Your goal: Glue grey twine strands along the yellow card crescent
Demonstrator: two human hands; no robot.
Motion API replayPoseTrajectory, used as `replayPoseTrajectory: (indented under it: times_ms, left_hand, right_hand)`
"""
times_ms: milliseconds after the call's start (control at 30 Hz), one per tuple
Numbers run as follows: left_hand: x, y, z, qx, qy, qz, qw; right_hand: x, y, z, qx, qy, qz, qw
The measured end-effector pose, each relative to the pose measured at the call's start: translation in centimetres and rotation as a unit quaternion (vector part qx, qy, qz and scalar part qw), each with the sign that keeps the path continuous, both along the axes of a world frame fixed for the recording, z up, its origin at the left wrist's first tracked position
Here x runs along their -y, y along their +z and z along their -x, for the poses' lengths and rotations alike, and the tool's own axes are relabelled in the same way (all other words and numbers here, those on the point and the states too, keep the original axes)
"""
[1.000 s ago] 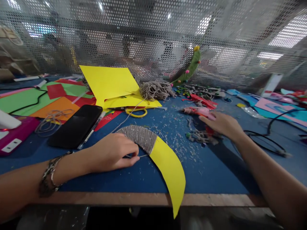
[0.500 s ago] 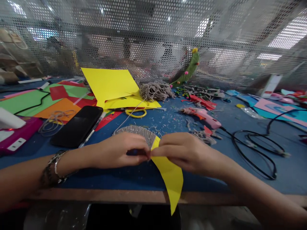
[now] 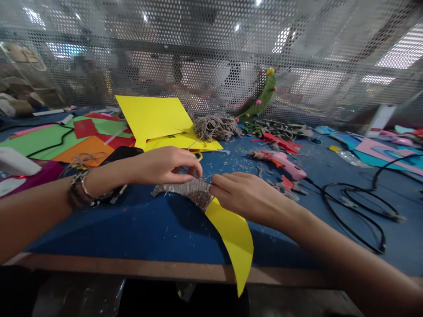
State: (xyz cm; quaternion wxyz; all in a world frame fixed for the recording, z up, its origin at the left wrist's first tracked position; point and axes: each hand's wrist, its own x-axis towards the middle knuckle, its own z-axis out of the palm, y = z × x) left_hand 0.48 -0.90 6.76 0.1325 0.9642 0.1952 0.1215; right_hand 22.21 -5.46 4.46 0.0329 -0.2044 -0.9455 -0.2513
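A yellow paper crescent (image 3: 234,237) curves down past the table's front edge, its upper left part wound closely with grey yarn (image 3: 194,192). At the upper edge of the winding, my right hand (image 3: 247,193) is closed on the crescent, its fingers bent over the place where the grey meets the bare yellow. My left hand (image 3: 165,165) is above the wound part, thumb and fingers pinching the yarn. A short strand runs between the two hands. My left fingers hide part of the winding.
Behind my hands lie yellow paper sheets (image 3: 155,116) and a grey yarn bundle (image 3: 216,127). A pink glue gun (image 3: 284,164) with a looping black cable (image 3: 330,207) is to the right. A black phone (image 3: 124,153) and coloured papers (image 3: 39,138) are left. A perforated metal screen (image 3: 211,57) stands behind.
My left hand has risen away from me, from below the crescent's edge to above its wound part. My right hand has shifted slightly up. More of the grey winding shows.
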Motion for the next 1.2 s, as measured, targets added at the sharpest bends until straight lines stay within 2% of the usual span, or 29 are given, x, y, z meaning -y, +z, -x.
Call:
replayPoseTrajectory:
  times_ms: [133,233,300,433,600,733,833,933,1000,1200]
  left_hand:
    - [-1.0,-0.6,0.2,0.058,0.007,-0.059,0.997]
    - [-0.5,-2.4,0.1,0.092,0.011,-0.143,0.985]
    - [0.5,-3.8,0.0,0.068,-0.01,-0.178,0.982]
    - [2.5,-5.4,-0.1,0.012,-0.064,-0.139,0.988]
    - [3.3,-5.9,0.0,-0.02,-0.086,-0.069,0.994]
    - [3.1,-6.1,0.1,-0.015,-0.1,-0.092,0.991]
    - [3.2,-6.2,0.2,-0.022,-0.094,-0.112,0.989]
    - [3.3,-6.2,0.3,-0.026,-0.094,-0.122,0.988]
    - [3.3,-6.1,0.4,-0.023,-0.097,-0.125,0.987]
    - [3.3,-6.0,0.4,-0.021,-0.095,-0.124,0.987]
  right_hand:
    - [-0.3,-0.4,-0.2,-0.013,-0.012,0.008,1.0]
    - [-0.5,-0.6,-0.6,-0.023,-0.045,0.036,0.998]
    - [-0.8,-0.7,-0.9,-0.03,-0.067,0.084,0.994]
    - [-1.4,-0.8,-1.9,-0.089,-0.067,0.212,0.971]
    - [-1.4,-0.7,-2.6,-0.181,-0.01,0.34,0.923]
    - [-1.1,-0.3,-2.4,-0.237,0.034,0.374,0.896]
    - [-1.0,-0.3,-2.2,-0.237,0.059,0.436,0.866]
    - [-1.0,-0.7,-2.3,-0.216,0.041,0.497,0.839]
    - [-1.0,-0.9,-2.5,-0.21,0.015,0.493,0.844]
    - [-1.2,-1.0,-2.6,-0.23,-0.021,0.41,0.883]
